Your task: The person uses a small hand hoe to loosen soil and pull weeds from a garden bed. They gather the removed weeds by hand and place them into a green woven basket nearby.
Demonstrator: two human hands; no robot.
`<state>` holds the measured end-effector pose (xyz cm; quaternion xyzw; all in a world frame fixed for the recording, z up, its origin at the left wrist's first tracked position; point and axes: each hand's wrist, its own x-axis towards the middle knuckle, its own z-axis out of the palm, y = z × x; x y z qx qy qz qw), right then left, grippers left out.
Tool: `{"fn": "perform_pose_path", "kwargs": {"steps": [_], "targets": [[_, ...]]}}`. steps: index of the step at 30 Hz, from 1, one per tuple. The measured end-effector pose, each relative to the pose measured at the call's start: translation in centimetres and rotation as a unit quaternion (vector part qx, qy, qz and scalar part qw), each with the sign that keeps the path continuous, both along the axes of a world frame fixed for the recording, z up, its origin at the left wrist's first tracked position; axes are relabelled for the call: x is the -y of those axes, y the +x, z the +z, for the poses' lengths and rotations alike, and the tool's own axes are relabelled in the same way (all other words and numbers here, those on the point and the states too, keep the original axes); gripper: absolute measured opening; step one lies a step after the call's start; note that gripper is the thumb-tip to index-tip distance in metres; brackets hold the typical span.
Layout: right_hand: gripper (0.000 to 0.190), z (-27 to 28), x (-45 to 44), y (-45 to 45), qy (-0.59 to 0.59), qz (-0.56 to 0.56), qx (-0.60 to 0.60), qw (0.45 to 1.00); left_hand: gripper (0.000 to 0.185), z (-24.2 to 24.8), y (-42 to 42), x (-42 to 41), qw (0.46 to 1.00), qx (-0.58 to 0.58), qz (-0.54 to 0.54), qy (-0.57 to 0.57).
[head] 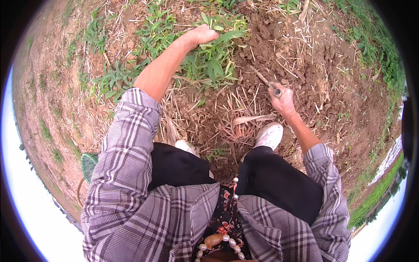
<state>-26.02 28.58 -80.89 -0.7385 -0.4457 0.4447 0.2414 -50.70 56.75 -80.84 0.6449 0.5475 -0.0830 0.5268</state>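
At the top centre, my left hand (203, 34) is closed on a clump of green leafy weeds (214, 64) that droops over the brown soil. Lower and to the right, my right hand (282, 99) grips a small hand tool (260, 74) with a hollow round end showing at my fist. Its thin worn shaft slants up and left to the ground; the shape of its tip cannot be told. Between my shoes lies a cut plant stump with reddish roots (238, 131), a dry leaf (253, 119) across its top.
My white shoes (270, 135) stand on either side of the stump. More weeds (119, 77) grow at left, and a green strip (376, 42) runs along the right. Dry straw litters the clods. A green mesh basket or net (89, 165) is partly hidden behind my left sleeve.
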Motion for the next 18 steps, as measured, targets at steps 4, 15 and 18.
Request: {"fn": "perform_pose_path", "kwargs": {"steps": [4, 15, 18], "targets": [[0.023, 8.0, -3.6, -0.6, -0.027, 0.084, 0.109, 0.990, 0.051, -1.3, -1.7, -0.8, 0.993, 0.044, -0.029, -0.103], [0.017, 2.1, -3.9, -1.5, -0.014, 0.118, 0.188, 0.975, 0.036, -2.4, -1.3, 0.1, 0.994, 0.061, -0.021, -0.091], [0.022, 0.7, -4.4, 0.2, 0.010, -0.071, -0.060, 0.996, 0.037, -1.2, -1.8, -1.1, 0.992, 0.042, -0.057, -0.105]]}}
